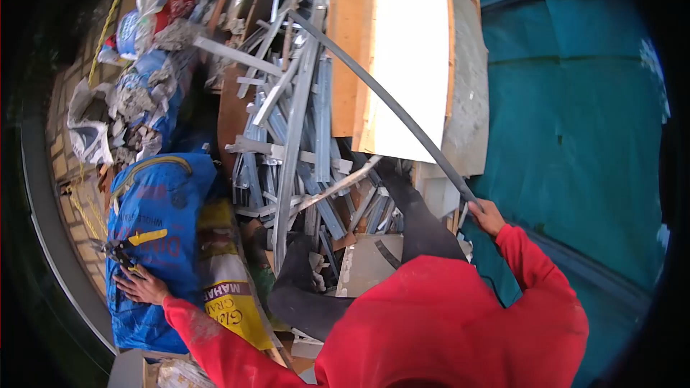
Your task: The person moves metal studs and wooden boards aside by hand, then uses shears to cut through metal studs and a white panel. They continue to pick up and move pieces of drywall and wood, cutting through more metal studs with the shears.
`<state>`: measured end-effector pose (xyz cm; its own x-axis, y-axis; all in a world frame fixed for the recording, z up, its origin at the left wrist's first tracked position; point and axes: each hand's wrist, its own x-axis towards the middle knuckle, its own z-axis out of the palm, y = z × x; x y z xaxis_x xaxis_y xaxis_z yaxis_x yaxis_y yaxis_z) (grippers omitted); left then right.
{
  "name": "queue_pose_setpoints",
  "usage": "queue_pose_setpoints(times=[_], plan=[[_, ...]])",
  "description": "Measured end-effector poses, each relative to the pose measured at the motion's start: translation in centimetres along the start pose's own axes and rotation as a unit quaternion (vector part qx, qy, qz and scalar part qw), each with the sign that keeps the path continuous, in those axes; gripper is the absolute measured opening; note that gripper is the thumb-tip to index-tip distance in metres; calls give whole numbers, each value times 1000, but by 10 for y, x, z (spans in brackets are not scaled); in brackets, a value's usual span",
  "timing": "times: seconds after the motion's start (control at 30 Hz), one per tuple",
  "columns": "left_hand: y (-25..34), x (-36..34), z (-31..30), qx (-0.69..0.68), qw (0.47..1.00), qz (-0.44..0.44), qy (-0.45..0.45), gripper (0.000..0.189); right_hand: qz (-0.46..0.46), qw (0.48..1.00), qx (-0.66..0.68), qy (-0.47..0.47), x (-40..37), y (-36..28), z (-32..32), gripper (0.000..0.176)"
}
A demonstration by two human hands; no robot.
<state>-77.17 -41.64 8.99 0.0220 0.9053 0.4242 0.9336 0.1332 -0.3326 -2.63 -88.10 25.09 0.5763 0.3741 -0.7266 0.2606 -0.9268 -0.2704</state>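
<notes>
My right hand [489, 217] is closed round the lower end of a long grey metal strip [388, 99], which slants up and left across a white panel [413, 50] to the metal pile. My left hand [142, 286] lies with fingers spread on a blue bag [162, 208]. Just above its fingers is a pair of snips with yellow handles [147, 237], resting against the bag. Whether the fingertips grip a handle is hard to tell, but the palm is flat on the bag.
Many metal studs and offcuts [295, 129] are heaped in the middle, round my legs. Rubble bags [133, 100] stand at upper left, with a yellow rope [111, 21] beside them. A yellow sack [233, 294] lies near the blue bag. Teal sheeting [568, 115] covers the right side.
</notes>
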Motion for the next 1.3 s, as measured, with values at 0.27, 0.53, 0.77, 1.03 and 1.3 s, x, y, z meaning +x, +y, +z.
queue_pose_setpoints(times=[0.27,0.53,0.77,1.03,1.3], plan=[[-22,-2,36,7,999,35,-3,59,194,939,-261,116,-269,126,-57,56],[-10,0,23,38,999,-27,-19,64,375,866,-332,17,-488,167,-70,64],[-12,1,24,63,996,-33,-57,65,336,895,-293,14,-445,200,-15,59],[-6,-2,14,48,996,-44,-59,62,293,938,-184,-22,-294,161,48,56],[-7,-3,15,18,998,-39,-53,66,209,976,-32,-47,-119,118,95,58]])
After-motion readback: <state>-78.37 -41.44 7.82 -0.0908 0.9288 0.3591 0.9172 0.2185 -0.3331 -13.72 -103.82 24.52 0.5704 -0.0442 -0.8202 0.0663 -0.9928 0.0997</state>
